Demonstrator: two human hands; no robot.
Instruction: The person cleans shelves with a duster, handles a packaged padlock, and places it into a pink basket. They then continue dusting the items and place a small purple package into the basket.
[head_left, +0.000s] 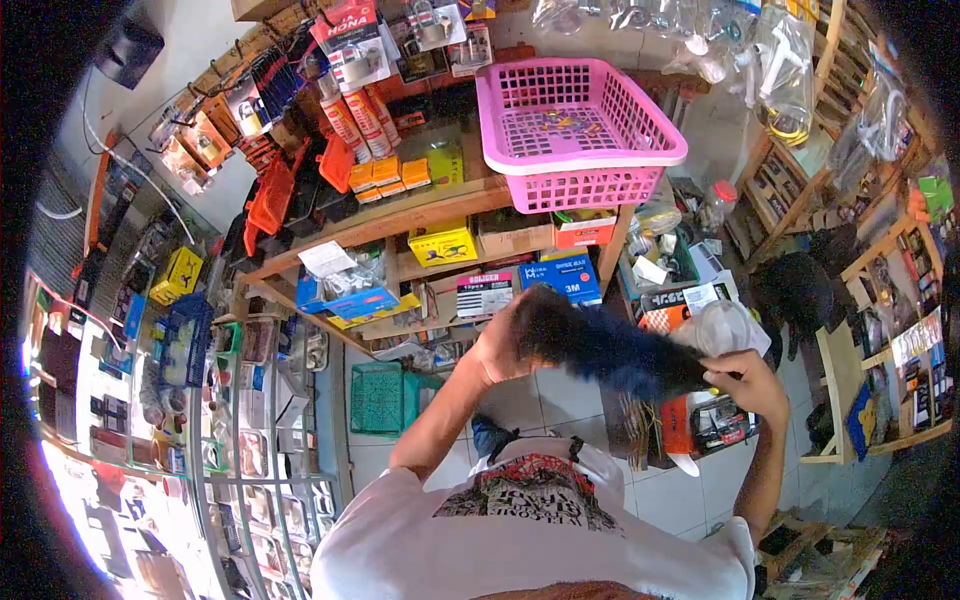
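Observation:
A dark blue-black, soft, fuzzy thing (610, 345) stretches between my two hands in front of my chest. It looks like a duster or a bunched cloth, but blur hides its exact kind. My left hand (505, 345) is closed around its wide left end, with the fingers partly hidden behind it. At the narrower right end, my right hand (748, 385) pinches it between thumb and fingers. Beyond it is a wooden shelf bench, with a blue 3M box (565, 278) on its lower shelf. A pink plastic basket (580, 160) stands on top, holding small colourful pieces.
Spray cans (355, 125) and small orange boxes (390, 178) stand on the bench's left part. A green crate (378, 398) sits on the tiled floor. Glass shelving (230, 450) crowds the left side. An orange box (676, 428) lies below my right hand, and wooden racks (890, 350) stand farther right.

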